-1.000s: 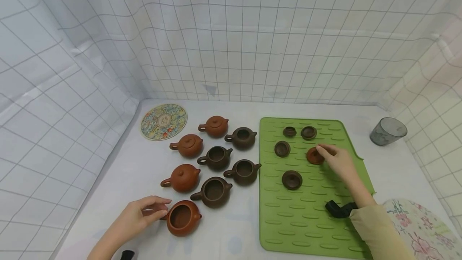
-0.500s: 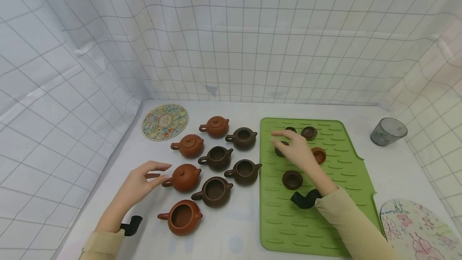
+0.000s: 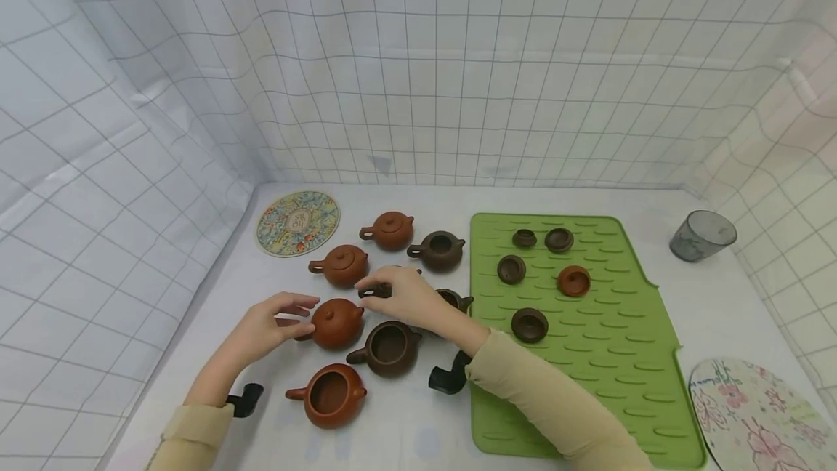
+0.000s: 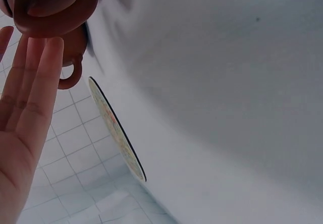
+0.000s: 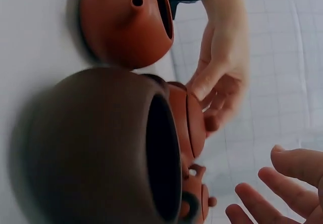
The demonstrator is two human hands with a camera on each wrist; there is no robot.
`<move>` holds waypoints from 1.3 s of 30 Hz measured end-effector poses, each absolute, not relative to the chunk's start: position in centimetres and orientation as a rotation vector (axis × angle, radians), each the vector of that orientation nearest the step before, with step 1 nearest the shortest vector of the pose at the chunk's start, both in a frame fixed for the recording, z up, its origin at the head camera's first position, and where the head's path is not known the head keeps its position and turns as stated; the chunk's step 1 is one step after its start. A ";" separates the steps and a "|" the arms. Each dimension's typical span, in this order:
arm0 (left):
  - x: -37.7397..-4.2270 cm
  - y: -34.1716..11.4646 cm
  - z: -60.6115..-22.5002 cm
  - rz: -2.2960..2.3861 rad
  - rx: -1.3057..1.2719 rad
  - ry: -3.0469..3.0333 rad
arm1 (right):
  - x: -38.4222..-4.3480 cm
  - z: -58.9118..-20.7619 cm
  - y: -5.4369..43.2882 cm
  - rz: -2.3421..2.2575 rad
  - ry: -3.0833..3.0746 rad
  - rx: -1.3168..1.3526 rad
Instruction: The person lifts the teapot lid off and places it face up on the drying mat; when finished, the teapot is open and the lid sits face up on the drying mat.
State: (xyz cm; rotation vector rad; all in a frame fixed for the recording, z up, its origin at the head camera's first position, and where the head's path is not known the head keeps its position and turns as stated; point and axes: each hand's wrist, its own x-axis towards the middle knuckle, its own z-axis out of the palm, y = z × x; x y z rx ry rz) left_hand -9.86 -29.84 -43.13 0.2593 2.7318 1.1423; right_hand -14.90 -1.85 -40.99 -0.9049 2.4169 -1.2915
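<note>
Left hand [image 3: 264, 325]: fingers apart, at the handle end of a lidded red teapot [image 3: 336, 323]; contact with the handle, can't tell. Pot sits upright on the desk [image 3: 405, 427], lid on.

Right hand [image 3: 412, 300]: over a dark teapot [image 3: 381, 289], just right of the lidded one. Fingers apart, holding nothing; right wrist view confirms. Hand covers most of that pot; only handle side and spout tip show from the head.

Around them: open dark pot [image 3: 390, 347] in front of the right hand, open red pot [image 3: 329, 393] nearest the person. Another dark pot [image 3: 455, 299] partly behind the right wrist, one more open dark pot [image 3: 441, 251] farther back. Two more lidded red pots, [image 3: 341, 264] and [image 3: 390, 230], toward the rear.

Green mat [image 3: 628, 311] on the right carries five lids: four dark, one red lid [image 3: 574, 280]. Grey cup [image 3: 702, 236] beyond the mat's right edge, floral disc [image 3: 761, 413] near right, patterned round mat [image 3: 298, 224] far left.
</note>
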 end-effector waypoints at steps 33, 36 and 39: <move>-9.8 -30.2 -44.0 1.046 0.183 2.712 | -14.4 -41.1 -9.1 -0.644 2.619 -1.058; -9.9 -30.2 -44.0 1.047 0.179 2.708 | -14.3 -41.0 -9.1 -0.608 2.633 -1.070; -9.9 -30.1 -44.1 1.054 0.172 2.700 | -14.3 -41.1 -9.1 -0.599 2.630 -1.080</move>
